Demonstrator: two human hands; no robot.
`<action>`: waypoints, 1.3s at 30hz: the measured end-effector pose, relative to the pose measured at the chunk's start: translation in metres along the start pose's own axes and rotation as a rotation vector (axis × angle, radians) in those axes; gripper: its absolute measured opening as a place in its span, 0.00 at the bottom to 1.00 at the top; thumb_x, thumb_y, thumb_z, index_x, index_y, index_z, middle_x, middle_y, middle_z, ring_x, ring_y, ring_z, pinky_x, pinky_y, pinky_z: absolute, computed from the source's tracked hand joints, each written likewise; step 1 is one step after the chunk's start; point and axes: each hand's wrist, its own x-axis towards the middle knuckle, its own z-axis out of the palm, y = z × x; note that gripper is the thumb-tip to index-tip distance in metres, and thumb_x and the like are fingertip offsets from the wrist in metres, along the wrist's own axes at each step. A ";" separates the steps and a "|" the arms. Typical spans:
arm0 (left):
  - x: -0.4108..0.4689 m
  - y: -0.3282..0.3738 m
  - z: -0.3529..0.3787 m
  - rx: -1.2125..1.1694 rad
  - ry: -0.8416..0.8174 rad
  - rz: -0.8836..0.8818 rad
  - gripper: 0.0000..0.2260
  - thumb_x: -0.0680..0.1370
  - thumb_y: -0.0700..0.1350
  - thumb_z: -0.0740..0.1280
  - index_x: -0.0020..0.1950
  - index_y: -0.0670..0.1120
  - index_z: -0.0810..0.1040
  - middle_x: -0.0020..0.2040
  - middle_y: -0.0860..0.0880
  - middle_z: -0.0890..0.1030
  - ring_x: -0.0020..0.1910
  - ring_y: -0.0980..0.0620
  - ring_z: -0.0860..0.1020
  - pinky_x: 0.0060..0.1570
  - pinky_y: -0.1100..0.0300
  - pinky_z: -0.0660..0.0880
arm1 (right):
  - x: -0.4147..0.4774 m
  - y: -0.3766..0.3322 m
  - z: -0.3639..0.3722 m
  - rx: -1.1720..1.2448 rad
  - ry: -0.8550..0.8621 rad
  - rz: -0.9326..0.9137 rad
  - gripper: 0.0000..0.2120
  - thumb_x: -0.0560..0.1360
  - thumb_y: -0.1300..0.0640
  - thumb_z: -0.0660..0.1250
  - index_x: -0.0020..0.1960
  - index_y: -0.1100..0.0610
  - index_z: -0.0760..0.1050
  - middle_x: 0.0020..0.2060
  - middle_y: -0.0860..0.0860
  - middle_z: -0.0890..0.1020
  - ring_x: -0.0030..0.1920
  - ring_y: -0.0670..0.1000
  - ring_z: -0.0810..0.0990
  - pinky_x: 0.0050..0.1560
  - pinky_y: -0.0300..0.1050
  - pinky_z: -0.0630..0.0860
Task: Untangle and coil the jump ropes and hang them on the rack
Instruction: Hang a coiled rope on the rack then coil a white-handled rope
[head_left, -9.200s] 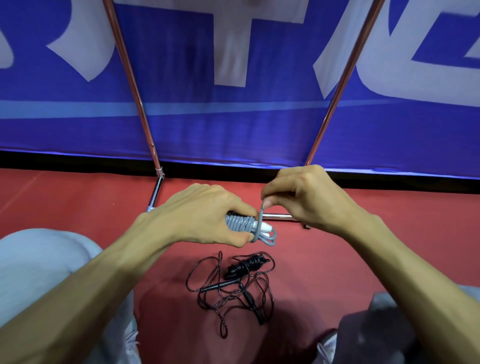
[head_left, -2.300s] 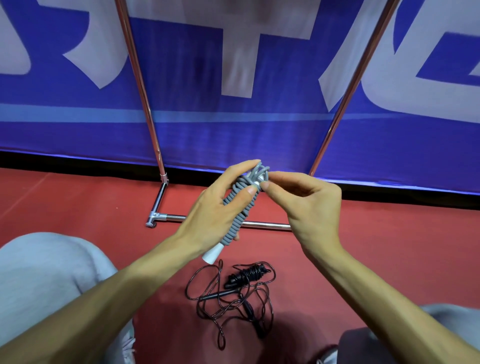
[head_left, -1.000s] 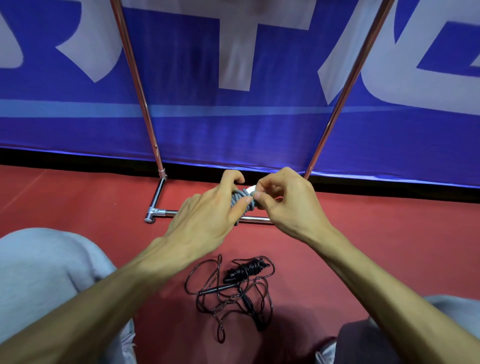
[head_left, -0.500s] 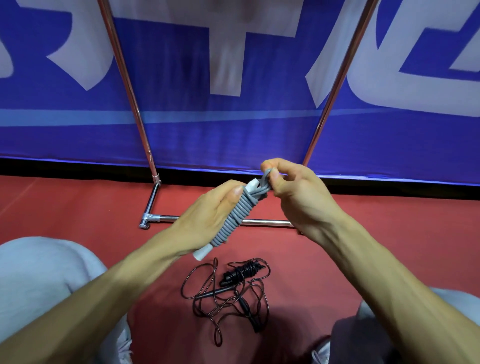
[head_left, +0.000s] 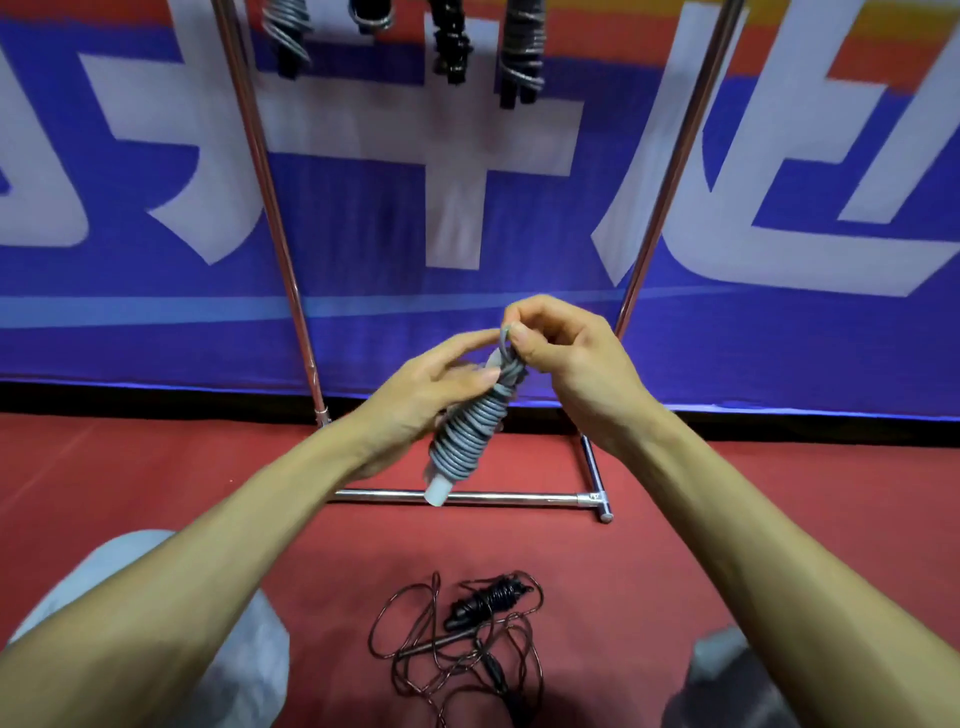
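A grey jump rope is wound tightly round its white handles, tilted with one white end pointing down. My left hand holds the bundle from the left, thumb on the coils. My right hand pinches a small loop of the grey rope at the bundle's top. A tangled black jump rope lies on the red floor below, between my knees. The metal rack stands in front, with several coiled ropes hanging at the top edge of the view.
A blue banner with white characters hangs behind the rack. The rack's two uprights rise left and right of my hands. My knees in light trousers flank the black rope.
The view has tilted up, bringing the hung ropes into sight. My hands have raised the grey bundle, and my right hand keeps its pinch on the top loop.
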 end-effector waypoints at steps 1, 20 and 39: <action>0.001 0.013 0.000 0.036 0.026 0.045 0.18 0.75 0.48 0.69 0.65 0.53 0.76 0.50 0.44 0.82 0.46 0.48 0.81 0.50 0.54 0.78 | 0.007 -0.012 -0.002 0.005 0.002 0.005 0.07 0.74 0.65 0.65 0.39 0.56 0.74 0.31 0.48 0.75 0.32 0.45 0.69 0.35 0.32 0.66; 0.037 0.209 -0.003 0.452 0.390 0.505 0.07 0.76 0.52 0.70 0.51 0.63 0.79 0.45 0.42 0.82 0.48 0.44 0.81 0.54 0.47 0.77 | 0.088 -0.195 -0.036 -0.806 0.156 -0.412 0.06 0.77 0.66 0.63 0.54 0.61 0.70 0.42 0.55 0.81 0.42 0.52 0.80 0.45 0.49 0.77; 0.231 0.281 0.012 0.114 0.302 0.517 0.10 0.78 0.37 0.67 0.58 0.46 0.79 0.40 0.47 0.82 0.32 0.55 0.82 0.32 0.63 0.79 | 0.252 -0.198 -0.156 -0.543 0.536 -0.490 0.04 0.74 0.61 0.71 0.47 0.54 0.83 0.37 0.50 0.84 0.39 0.47 0.82 0.47 0.45 0.79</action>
